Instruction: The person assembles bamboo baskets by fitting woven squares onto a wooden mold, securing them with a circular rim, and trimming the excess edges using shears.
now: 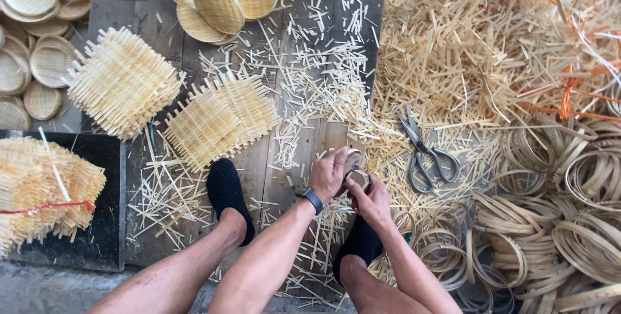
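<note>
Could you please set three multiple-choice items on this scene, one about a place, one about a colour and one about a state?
1. Where do the scissors lie?
A. On the stacked mats
B. On the floor among the cuttings, to the right of the hands
C. In the left hand

2. What colour are the socks?
A. White
B. Red
C. Black

3. What are the hands doing?
A. Both hold a small round piece
B. Both rest on the knees
C. One holds the scissors

Answers:
1 B, since the scissors lie on the cuttings, apart from both hands.
2 C, since both feet wear black.
3 A, since the left hand and the right hand close together around the round piece.
</note>
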